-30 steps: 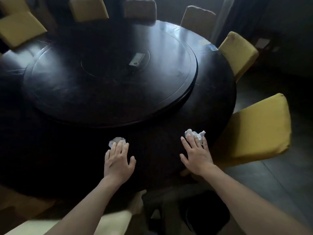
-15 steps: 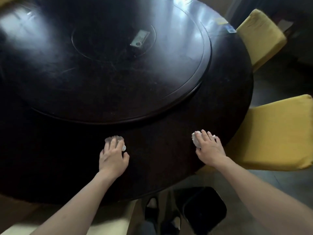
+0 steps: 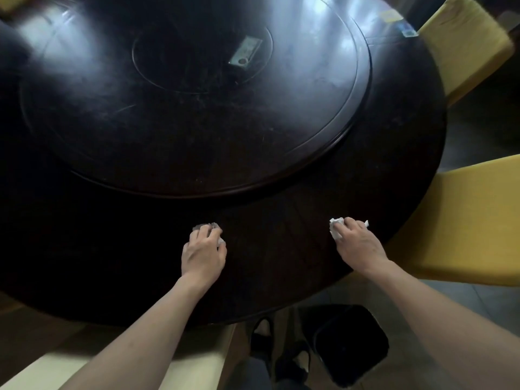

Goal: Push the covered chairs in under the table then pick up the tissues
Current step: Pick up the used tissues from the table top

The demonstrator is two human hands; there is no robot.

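Two crumpled white tissues lie on the near edge of the dark round table. My left hand is curled over the left tissue, fingers closed around it. Over to the right, my right hand grips the right tissue, which pokes out on both sides of the fingers. A yellow covered chair stands at the table's right edge, its seat partly under the tabletop. Another yellow covered chair is at the far right.
A large turntable fills the table's middle, with a small flat silvery object on it. A pale covered chair is below my left arm. A black bin stands on the floor beside my feet.
Both hands went from lying flat with fingers spread by the tissues to closing around them. My view has tilted down and moved closer to the table.
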